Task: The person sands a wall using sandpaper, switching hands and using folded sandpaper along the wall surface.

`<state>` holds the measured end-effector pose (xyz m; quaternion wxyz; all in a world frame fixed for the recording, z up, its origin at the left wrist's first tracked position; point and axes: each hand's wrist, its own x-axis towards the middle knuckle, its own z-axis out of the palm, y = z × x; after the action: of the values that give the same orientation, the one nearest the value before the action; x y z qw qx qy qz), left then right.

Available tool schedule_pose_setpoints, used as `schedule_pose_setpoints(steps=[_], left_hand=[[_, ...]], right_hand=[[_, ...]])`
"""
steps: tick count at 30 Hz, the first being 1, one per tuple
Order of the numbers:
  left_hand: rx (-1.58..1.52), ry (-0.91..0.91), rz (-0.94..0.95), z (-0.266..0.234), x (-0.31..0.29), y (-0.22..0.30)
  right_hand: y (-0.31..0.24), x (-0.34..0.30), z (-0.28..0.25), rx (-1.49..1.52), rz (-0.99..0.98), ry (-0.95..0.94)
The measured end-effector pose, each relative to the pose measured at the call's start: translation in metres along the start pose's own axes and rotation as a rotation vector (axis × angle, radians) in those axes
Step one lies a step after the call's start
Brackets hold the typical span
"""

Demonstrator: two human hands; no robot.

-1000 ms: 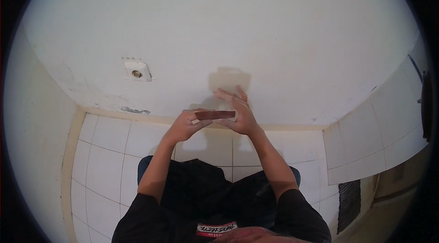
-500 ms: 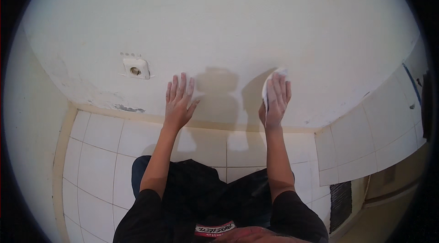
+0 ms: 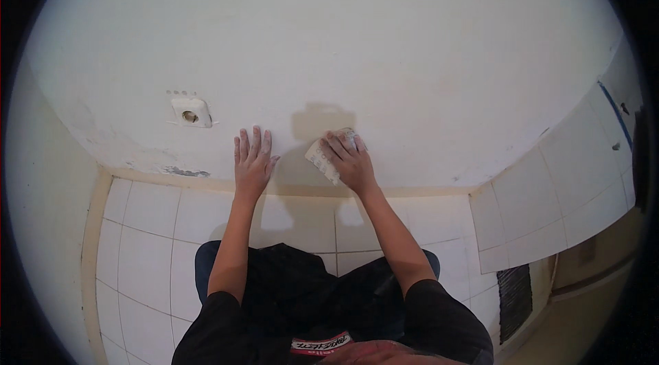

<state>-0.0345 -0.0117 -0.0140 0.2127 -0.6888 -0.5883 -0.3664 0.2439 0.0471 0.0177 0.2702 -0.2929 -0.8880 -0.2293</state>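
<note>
My right hand (image 3: 353, 162) presses a folded sheet of sandpaper (image 3: 321, 161) against the pale wall (image 3: 425, 56), low down and right of centre. The sheet is whitish with printed marks on its back, and its left part sticks out from under my fingers. White dust coats the fingers of both hands. To the left, my left hand (image 3: 254, 162) lies flat on the wall with its fingers stretched out, holding nothing. My shadow falls on the wall between and above the hands.
A white wall socket (image 3: 191, 114) sits left of my left hand. Chipped dark paint (image 3: 185, 172) marks the wall's foot. White floor tiles (image 3: 147, 248) lie below, around my bent legs. At the right stand a tiled ledge (image 3: 528, 200) and a dark ridged mat (image 3: 515, 303).
My right hand has swept left and slightly down across the wall with the sandpaper, turning so its printed back shows. My left hand stays flat on the wall, while the view has shifted slightly.
</note>
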Motion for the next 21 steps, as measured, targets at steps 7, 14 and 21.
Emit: schedule_pose_setpoints(steps=[7, 14, 21], left_hand=[[0.018, 0.004, 0.028, 0.003, -0.004, -0.004], [0.020, -0.001, 0.019, 0.004, -0.005, -0.004], [0.013, -0.013, 0.013, 0.006, -0.008, -0.005]], right_hand=[[0.083, -0.014, -0.059, -0.122, 0.409, 0.484], [0.047, 0.003, -0.042, 0.110, 0.348, 0.544], [-0.004, 0.009, -0.009, 0.153, 0.004, 0.026]])
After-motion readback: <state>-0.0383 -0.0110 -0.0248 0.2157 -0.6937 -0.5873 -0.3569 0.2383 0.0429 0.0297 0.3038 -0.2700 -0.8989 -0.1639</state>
